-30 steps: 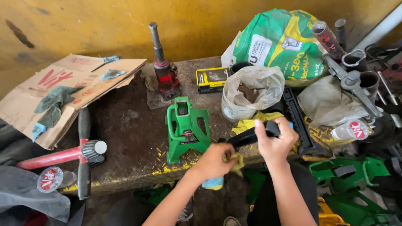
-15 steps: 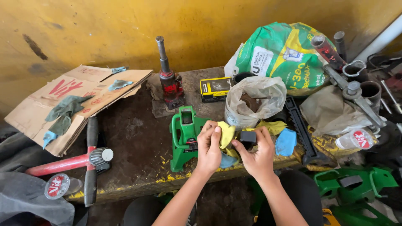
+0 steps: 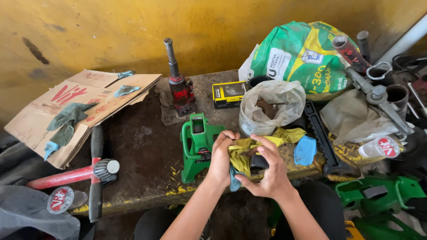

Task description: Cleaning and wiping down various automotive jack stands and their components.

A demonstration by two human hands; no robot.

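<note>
At the front edge of the dirty workbench point(image 3: 147, 151), both hands met over a dark, blocky part point(image 3: 258, 162). The left hand point(image 3: 221, 156) was closed on a yellow rag point(image 3: 240, 153), pressing it against the part, while the right hand point(image 3: 267, 171) cupped the part from below and the side, fingers curled round it. A bit of blue cloth point(image 3: 233, 181) hung beneath the hands.

Just left of the hands, a green jack stand point(image 3: 198, 144) stood upright near the front edge. Toward the back of the bench stood a red bottle jack point(image 3: 180, 89) on a scrap of cloth, and beside it lay a small yellow and black box point(image 3: 229, 94), rectangular, with a clear window on top. Right of the box sat a crumpled clear plastic bag point(image 3: 271, 106) with rusty pieces inside. Behind it, at the back right corner, leaned a large green sack point(image 3: 302, 58) with yellow and white panels of print. At the left end lay a flattened brown cardboard box point(image 3: 75, 106) with red lettering, grey-green rags on top. A round red and white label point(image 3: 386, 146) showed on a clear bottle at the right edge, and another like it point(image 3: 59, 199) lay below the front left corner.
</note>
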